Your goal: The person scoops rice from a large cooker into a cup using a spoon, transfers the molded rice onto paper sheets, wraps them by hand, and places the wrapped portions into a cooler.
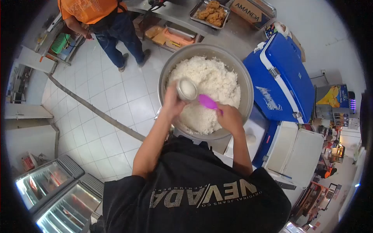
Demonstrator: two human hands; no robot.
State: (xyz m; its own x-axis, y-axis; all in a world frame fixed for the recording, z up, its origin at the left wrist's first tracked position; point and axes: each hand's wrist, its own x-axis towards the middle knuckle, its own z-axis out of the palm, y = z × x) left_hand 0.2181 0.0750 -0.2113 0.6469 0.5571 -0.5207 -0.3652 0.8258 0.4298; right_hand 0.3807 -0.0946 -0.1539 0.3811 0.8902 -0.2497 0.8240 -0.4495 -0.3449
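Observation:
A wide metal pot (248, 83) full of white cooked rice (219, 79) stands before me. Over the rice's left side, my left hand (173, 101) is closed around a small round metal bowl (187, 89). Something white, which looks like rice, shows inside the bowl. My right hand (230, 117) grips a purple rice paddle (208, 101) by its handle. The paddle's blade points left toward the bowl, just above the rice. Part of the handle is hidden in my fingers.
Right of the pot stands a large blue cooler (278, 77), with an open white-lined cooler (289, 147) nearer me. A tray of fried chicken (211, 14) and an AMANDA box (248, 12) are at the back. A person in orange (93, 11) stands at upper left, near tiled floor (97, 93).

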